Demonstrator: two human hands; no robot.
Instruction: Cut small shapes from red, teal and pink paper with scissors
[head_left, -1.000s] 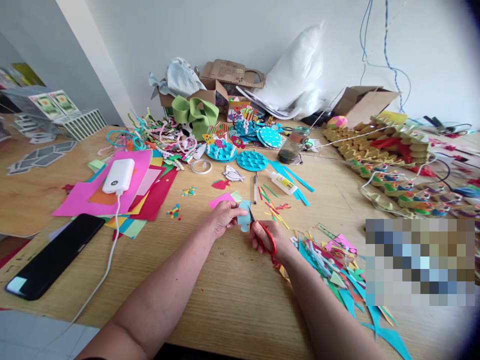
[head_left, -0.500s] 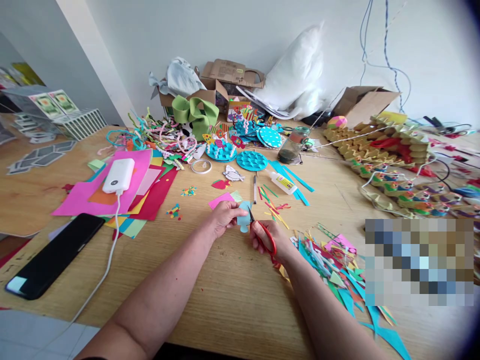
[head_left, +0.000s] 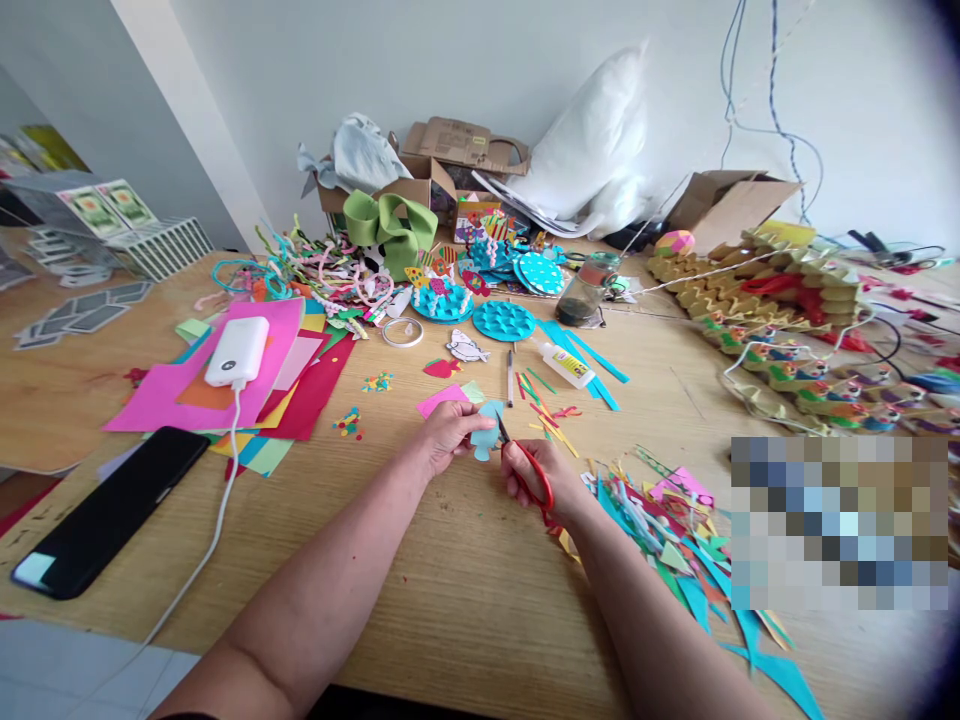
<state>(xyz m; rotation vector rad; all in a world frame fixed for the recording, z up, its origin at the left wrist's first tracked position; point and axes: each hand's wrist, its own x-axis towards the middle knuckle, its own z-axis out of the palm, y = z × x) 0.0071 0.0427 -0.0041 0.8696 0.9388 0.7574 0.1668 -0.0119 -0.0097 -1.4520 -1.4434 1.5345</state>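
We are holding the light-blue paper (head_left: pixel 485 440) over the table (head_left: pixel 465 570), our left hand (head_left: pixel 450 435) pinching it, our right hand (head_left: pixel 559 473) gripping the red-handled scissors (head_left: pixel 537 470); for a smooth edge, we should be turning the paper, not the scissors.

There are two dot piles (head_left: pixel 348 423), one glue bottle (head_left: pixel 568 366), one phone (head_left: pixel 112 512), one power bank (head_left: pixel 238 350), one red scissors (head_left: pixel 538 467).
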